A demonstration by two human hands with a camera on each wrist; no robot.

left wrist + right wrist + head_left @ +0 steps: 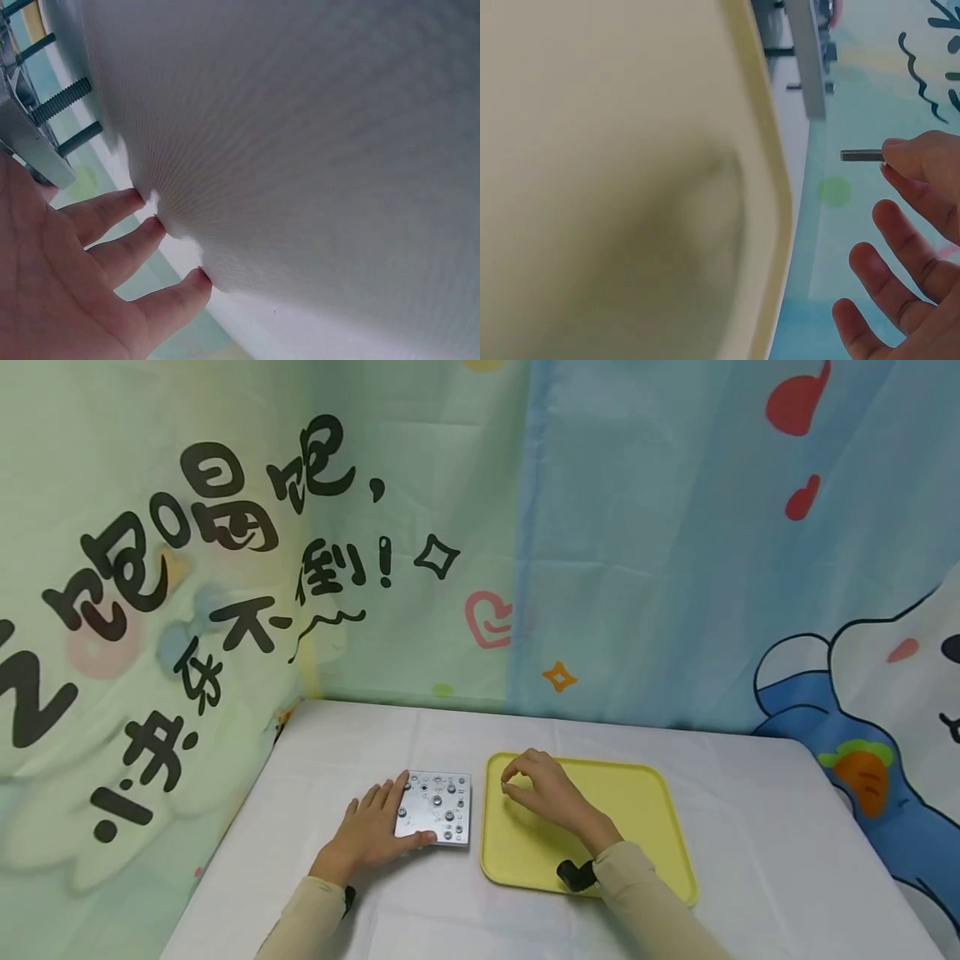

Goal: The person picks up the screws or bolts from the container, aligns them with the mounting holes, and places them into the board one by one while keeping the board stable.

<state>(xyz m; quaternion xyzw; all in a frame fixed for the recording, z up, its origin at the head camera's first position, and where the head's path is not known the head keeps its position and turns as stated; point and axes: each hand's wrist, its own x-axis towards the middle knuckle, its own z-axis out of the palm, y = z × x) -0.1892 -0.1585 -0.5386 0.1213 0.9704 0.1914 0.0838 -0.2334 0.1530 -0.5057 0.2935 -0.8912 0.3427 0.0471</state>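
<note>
A square silver metal plate [431,827] lies on the table, with several screws set in it. In the left wrist view, threaded screw shanks [64,101] stick out under it. My left hand [367,831] rests at the plate's left side, index finger and thumb on its edges. The other fingers spread straight, fingertips [199,277] on the white cloth. Over the left part of the yellow tray [652,827], my right hand [551,797] pinches a small metal pin [861,155] between thumb and index finger. Its other fingers are apart; the pin's gripped end is hidden.
A white cloth [757,843] covers the table. The tray stands just right of the plate, with a narrow gap between them. Printed curtains [637,568] hang behind and to the left. A black wrist camera [576,875] sits by the right sleeve.
</note>
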